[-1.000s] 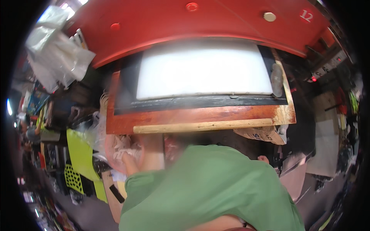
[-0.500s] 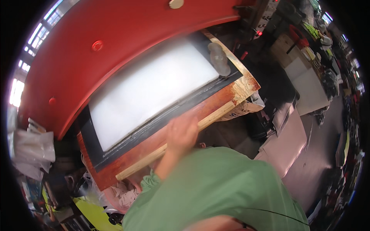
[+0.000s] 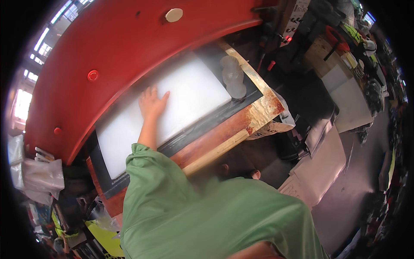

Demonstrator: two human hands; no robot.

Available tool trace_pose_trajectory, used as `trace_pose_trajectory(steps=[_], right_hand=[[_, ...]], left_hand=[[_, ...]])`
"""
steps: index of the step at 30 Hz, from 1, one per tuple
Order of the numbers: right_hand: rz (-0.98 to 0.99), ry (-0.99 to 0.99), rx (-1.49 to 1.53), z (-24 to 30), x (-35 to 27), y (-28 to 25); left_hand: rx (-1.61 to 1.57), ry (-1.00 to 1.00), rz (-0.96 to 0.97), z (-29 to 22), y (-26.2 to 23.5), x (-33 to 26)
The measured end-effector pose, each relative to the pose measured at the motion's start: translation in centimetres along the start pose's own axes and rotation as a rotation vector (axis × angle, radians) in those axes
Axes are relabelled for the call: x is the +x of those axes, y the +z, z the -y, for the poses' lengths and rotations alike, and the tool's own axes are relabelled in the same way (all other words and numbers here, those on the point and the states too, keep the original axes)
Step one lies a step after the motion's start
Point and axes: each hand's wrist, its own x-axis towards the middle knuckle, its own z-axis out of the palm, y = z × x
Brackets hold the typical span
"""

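My left hand (image 3: pixel 152 105) rests palm down on a thick white board (image 3: pixel 194 90), fingers spread and the thumb out to the right; nothing is in it. The board lies on a black mat (image 3: pixel 181 146) on a reddish-brown wooden table (image 3: pixel 224 129). Past the board's right end, a grey, translucent-looking piece (image 3: pixel 234 77), narrowed at the middle like a shoe sole, sits on the mat. My right hand does not show; a green sleeve and garment fill the lower middle.
A large red machine arm (image 3: pixel 120 47) with a curved edge overhangs the board's far side. Its control panel (image 3: pixel 293 21) stands at upper right. Plastic bags (image 3: pixel 43 177) hang at left. Flat brown sheets (image 3: pixel 321 166) and a pale board (image 3: pixel 347 97) are at right.
My left hand has moved from the table's near edge, up and left onto the white board, with its fingers now spread. The view has shifted slightly.
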Motion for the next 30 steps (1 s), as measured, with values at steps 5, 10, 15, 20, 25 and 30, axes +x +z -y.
trace_pose_trajectory(steps=[5, 10, 15, 20, 25, 30], right_hand=[[-0.397, -0.436, 0.053, 17.9, -2.4, -5.2], [-0.344, -0.975, 0.320, 41.9, -11.0, -5.5], [-0.236, -1.482, 0.104, 52.9, -20.3, -0.1], [-0.229, -1.642, -0.235, 57.1, -23.1, 4.5], [-0.305, -1.672, -0.485, 57.3, -22.7, 6.8], [-0.372, -1.699, -0.514, 55.8, -21.8, 7.4]], left_hand=[[-0.001, 0.010, 0.038, 0.4, 0.0, -0.7], [-0.034, 0.048, -0.035, 0.4, 0.2, -1.8], [-0.123, 0.057, -0.056, -0.1, -0.4, -4.9], [-0.198, 0.072, -0.077, -1.1, -1.2, -7.9], [-0.220, 0.090, -0.032, -1.5, -1.7, -11.1], [-0.204, 0.087, -0.038, -2.3, -1.9, -13.2]])
